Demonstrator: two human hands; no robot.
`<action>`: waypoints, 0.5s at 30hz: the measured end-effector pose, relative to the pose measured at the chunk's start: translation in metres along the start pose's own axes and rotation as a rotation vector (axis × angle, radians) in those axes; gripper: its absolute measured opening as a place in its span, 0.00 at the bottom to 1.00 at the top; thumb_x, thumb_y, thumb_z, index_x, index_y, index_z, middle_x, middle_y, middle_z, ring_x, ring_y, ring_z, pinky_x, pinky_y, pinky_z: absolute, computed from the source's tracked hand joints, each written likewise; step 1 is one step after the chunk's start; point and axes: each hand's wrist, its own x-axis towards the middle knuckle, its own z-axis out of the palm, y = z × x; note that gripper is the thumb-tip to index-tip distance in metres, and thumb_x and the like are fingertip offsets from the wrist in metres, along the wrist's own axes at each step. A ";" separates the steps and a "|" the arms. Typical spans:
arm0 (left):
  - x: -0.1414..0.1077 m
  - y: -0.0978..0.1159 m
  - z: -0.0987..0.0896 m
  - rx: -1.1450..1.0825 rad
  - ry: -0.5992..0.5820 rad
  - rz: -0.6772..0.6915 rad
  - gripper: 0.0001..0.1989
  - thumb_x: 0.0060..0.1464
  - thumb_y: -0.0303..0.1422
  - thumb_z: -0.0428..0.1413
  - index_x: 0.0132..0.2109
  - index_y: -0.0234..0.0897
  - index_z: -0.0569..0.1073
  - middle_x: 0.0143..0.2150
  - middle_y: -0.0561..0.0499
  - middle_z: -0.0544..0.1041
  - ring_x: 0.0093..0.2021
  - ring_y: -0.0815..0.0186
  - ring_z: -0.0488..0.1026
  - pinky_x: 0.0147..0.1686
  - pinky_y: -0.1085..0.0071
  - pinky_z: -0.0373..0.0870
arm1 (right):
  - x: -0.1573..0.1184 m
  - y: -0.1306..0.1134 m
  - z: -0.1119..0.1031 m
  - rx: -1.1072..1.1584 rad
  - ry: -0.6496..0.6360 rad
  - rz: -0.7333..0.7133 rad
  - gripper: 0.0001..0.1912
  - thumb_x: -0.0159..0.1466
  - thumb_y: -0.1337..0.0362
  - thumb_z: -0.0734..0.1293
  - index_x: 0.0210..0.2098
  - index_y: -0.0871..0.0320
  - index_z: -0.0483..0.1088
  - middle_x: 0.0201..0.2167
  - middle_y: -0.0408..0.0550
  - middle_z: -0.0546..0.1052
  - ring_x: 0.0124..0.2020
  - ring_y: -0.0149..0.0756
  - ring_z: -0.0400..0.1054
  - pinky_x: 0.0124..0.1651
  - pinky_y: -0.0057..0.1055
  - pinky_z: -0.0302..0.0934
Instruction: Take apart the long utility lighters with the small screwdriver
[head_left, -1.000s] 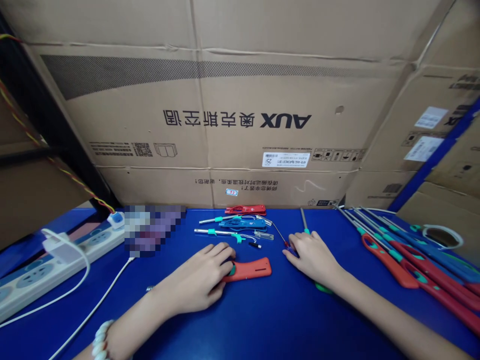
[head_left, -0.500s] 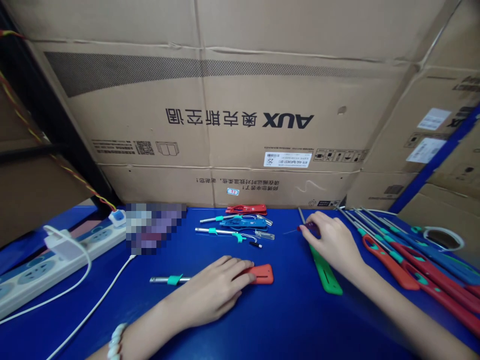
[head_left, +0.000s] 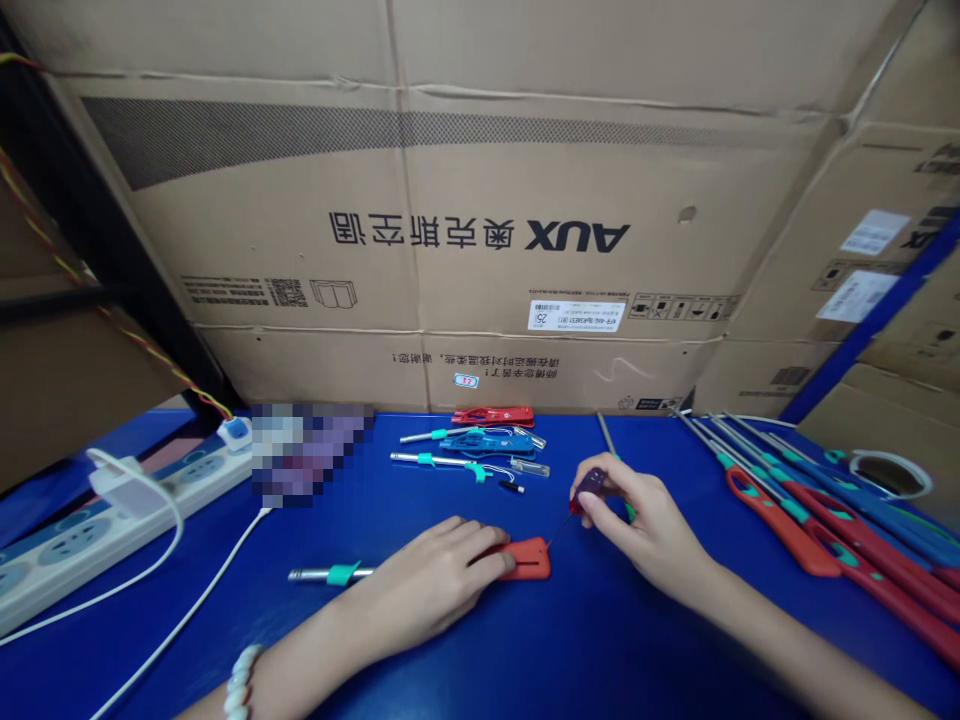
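Observation:
My left hand rests closed over the orange long-neck lighter, holding it down on the blue tabletop. Its metal tube sticks out to the left, with a teal piece round it. In my right hand is a small screwdriver with a dark red-purple handle. Its thin shaft points down and left to the right end of the orange lighter; whether the tip touches cannot be made out. Under the right hand lies a green lighter, mostly covered, its grey tube showing behind.
Red lighter shells, blue shells and loose tubes with wires lie at the back centre. Several lighters are lined up at the right. A white power strip with cables runs along the left. Cardboard walls the back.
My right hand has moved left and toward me, bringing the screwdriver tip to the orange lighter's end. The left hand and orange lighter have shifted slightly.

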 end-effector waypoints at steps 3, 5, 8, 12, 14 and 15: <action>0.000 0.001 0.001 -0.018 0.003 -0.004 0.13 0.65 0.25 0.43 0.52 0.37 0.67 0.51 0.45 0.71 0.46 0.62 0.70 0.45 0.65 0.68 | -0.001 0.000 0.001 -0.028 -0.021 -0.007 0.05 0.66 0.64 0.59 0.34 0.55 0.63 0.26 0.41 0.72 0.24 0.30 0.67 0.29 0.26 0.61; 0.000 0.001 0.002 -0.037 -0.003 -0.014 0.13 0.65 0.25 0.44 0.53 0.37 0.66 0.51 0.45 0.71 0.47 0.61 0.69 0.46 0.65 0.68 | -0.001 -0.001 0.002 -0.050 -0.024 -0.015 0.04 0.66 0.63 0.59 0.34 0.55 0.63 0.26 0.42 0.73 0.25 0.31 0.67 0.29 0.26 0.61; 0.000 0.001 0.003 -0.051 -0.031 -0.028 0.13 0.65 0.25 0.44 0.53 0.37 0.66 0.52 0.44 0.70 0.48 0.61 0.69 0.48 0.64 0.68 | -0.003 -0.002 0.002 -0.089 -0.031 -0.032 0.05 0.65 0.63 0.58 0.34 0.55 0.63 0.26 0.43 0.73 0.27 0.32 0.68 0.29 0.27 0.61; 0.000 0.002 0.003 -0.050 -0.038 -0.026 0.13 0.65 0.25 0.44 0.54 0.37 0.66 0.53 0.44 0.70 0.50 0.60 0.69 0.50 0.63 0.68 | -0.005 -0.004 0.002 -0.129 -0.013 -0.063 0.05 0.66 0.63 0.58 0.34 0.55 0.64 0.27 0.43 0.73 0.26 0.32 0.67 0.30 0.27 0.61; 0.001 0.002 0.003 -0.061 -0.014 -0.020 0.14 0.64 0.24 0.44 0.54 0.37 0.66 0.54 0.43 0.70 0.52 0.59 0.68 0.50 0.62 0.68 | -0.006 -0.005 0.003 -0.133 -0.005 -0.074 0.05 0.66 0.63 0.58 0.34 0.55 0.64 0.27 0.43 0.72 0.26 0.32 0.66 0.30 0.27 0.61; 0.001 0.002 0.003 -0.067 -0.006 -0.017 0.15 0.63 0.24 0.45 0.55 0.37 0.66 0.55 0.43 0.70 0.52 0.59 0.68 0.50 0.61 0.68 | -0.006 -0.005 0.003 -0.135 -0.002 -0.078 0.05 0.66 0.63 0.58 0.34 0.55 0.64 0.27 0.43 0.72 0.26 0.31 0.66 0.30 0.27 0.61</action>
